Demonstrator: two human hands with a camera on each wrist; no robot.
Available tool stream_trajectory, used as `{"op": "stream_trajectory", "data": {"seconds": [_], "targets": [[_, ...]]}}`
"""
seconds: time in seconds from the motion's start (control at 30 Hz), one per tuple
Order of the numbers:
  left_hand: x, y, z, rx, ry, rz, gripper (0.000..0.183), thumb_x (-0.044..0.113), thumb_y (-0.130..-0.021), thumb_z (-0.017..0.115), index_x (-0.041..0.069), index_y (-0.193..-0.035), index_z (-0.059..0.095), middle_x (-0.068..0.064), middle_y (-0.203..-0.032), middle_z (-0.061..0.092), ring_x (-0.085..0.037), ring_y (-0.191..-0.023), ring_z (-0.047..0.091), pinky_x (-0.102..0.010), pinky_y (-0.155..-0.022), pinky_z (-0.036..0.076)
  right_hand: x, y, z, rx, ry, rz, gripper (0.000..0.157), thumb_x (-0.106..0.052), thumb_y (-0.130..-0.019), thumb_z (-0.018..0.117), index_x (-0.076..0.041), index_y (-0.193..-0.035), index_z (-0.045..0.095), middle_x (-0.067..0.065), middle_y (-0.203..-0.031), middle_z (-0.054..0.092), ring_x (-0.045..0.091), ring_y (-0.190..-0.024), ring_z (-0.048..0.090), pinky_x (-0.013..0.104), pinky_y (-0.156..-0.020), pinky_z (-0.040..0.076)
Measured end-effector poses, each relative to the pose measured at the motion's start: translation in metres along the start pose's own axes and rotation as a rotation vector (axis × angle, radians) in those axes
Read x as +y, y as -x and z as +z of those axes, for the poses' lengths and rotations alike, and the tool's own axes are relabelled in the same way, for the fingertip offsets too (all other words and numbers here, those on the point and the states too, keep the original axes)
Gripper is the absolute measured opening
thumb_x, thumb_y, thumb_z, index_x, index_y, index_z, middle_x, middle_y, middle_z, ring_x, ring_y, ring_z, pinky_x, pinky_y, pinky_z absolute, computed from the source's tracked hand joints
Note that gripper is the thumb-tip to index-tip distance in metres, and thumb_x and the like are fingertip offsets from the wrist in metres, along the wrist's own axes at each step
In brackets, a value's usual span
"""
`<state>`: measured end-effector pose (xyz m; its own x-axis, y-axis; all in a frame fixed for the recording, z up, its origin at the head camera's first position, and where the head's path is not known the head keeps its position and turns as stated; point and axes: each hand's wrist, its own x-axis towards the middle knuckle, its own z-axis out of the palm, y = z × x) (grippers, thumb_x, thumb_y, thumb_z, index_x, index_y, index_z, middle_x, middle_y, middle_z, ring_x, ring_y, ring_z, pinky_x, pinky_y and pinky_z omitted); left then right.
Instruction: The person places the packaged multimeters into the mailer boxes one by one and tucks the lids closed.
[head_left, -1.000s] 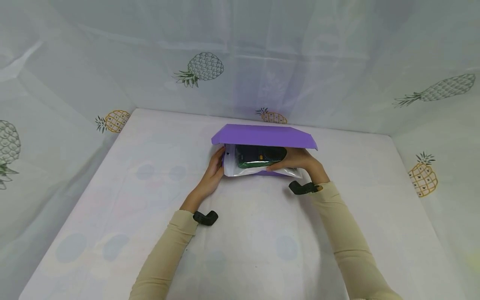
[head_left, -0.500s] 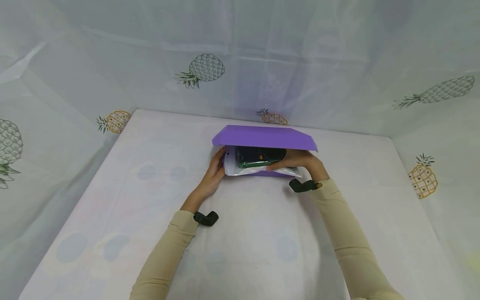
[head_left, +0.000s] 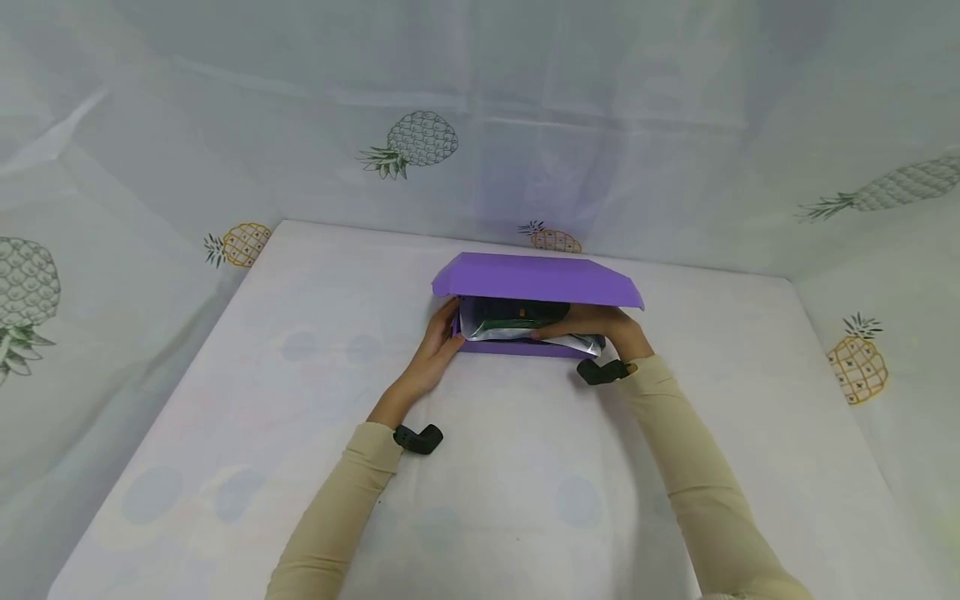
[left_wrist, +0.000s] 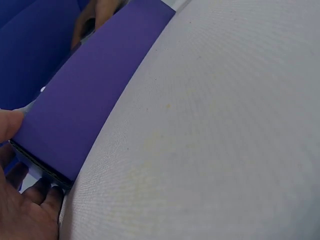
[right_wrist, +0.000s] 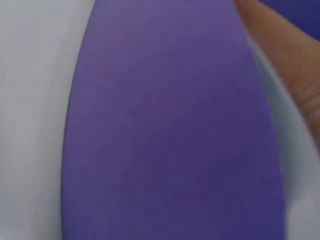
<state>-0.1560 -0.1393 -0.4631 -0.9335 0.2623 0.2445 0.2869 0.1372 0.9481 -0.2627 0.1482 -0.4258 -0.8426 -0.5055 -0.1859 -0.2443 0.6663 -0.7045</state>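
A purple cardboard box [head_left: 525, 349] stands at the far middle of the table, its lid [head_left: 536, 279] raised and leaning forward over the opening. Inside lies a clear and silver plastic pouch [head_left: 487, 332] with a dark, green-edged item; the lid hides its upper part. My left hand [head_left: 435, 346] grips the box's left end; in the left wrist view its thumb lies at the top edge of the front wall [left_wrist: 85, 95]. Under the lid, my right hand [head_left: 603, 323] holds the pouch, most of its fingers hidden. The front wall [right_wrist: 170, 125] fills the right wrist view.
A white cloth with faint spots covers the table [head_left: 510, 467]. Behind it and at both sides hangs a pale curtain [head_left: 300, 142] printed with pineapples. Dark wrist cameras [head_left: 418, 439] sit on both forearms.
The pouch has sunk lower into the box, baring more of the front wall. My right hand has gone down with it. The left thumb has moved onto the box's front left corner.
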Motion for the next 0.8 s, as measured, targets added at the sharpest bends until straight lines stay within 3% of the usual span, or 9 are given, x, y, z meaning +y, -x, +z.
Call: {"op": "stream_trajectory", "data": {"seconds": [0.13, 0.23, 0.53, 0.8], "targets": [[0.02, 0.0, -0.002, -0.016, -0.001, -0.019, 0.059, -0.003, -0.099, 0.041, -0.014, -0.149, 0.012, -0.03, -0.157, 0.005, -0.04, -0.148, 0.004, -0.048, -0.12, 0.011, 0.0, 0.0, -0.001, 0.002, -0.016, -0.009, 0.105, -0.048, -0.065, 0.088, -0.018, -0.146, 0.029, -0.001, -0.144, 0.037, 0.016, -0.132, 0.035, 0.045, -0.113, 0.033], [0.024, 0.001, -0.003, -0.02, -0.001, -0.022, 0.059, -0.003, -0.1, 0.041, -0.014, -0.15, 0.012, -0.029, -0.158, 0.006, -0.039, -0.148, 0.004, -0.047, -0.121, 0.011, 0.0, -0.001, -0.002, -0.009, -0.017, 0.0, 0.102, -0.048, -0.066, 0.087, -0.017, -0.145, 0.03, 0.0, -0.143, 0.038, 0.016, -0.13, 0.035, 0.045, -0.112, 0.034], [0.023, 0.002, -0.003, -0.025, 0.002, -0.043, 0.058, -0.002, -0.101, 0.041, -0.01, -0.151, 0.013, -0.026, -0.159, 0.007, -0.036, -0.149, 0.006, -0.046, -0.121, 0.012, 0.002, -0.003, 0.0, -0.004, -0.054, -0.037, 0.092, -0.038, -0.069, 0.088, -0.017, -0.141, 0.034, 0.0, -0.139, 0.042, 0.016, -0.128, 0.038, 0.044, -0.111, 0.035], [0.024, 0.004, -0.002, -0.017, 0.002, -0.047, 0.058, -0.002, -0.101, 0.041, -0.011, -0.151, 0.013, -0.028, -0.158, 0.007, -0.037, -0.148, 0.006, -0.047, -0.121, 0.011, 0.004, -0.007, -0.001, -0.003, -0.013, -0.026, 0.094, -0.047, -0.064, 0.089, -0.02, -0.138, 0.037, -0.004, -0.133, 0.046, 0.013, -0.124, 0.042, 0.04, -0.109, 0.036]]}}
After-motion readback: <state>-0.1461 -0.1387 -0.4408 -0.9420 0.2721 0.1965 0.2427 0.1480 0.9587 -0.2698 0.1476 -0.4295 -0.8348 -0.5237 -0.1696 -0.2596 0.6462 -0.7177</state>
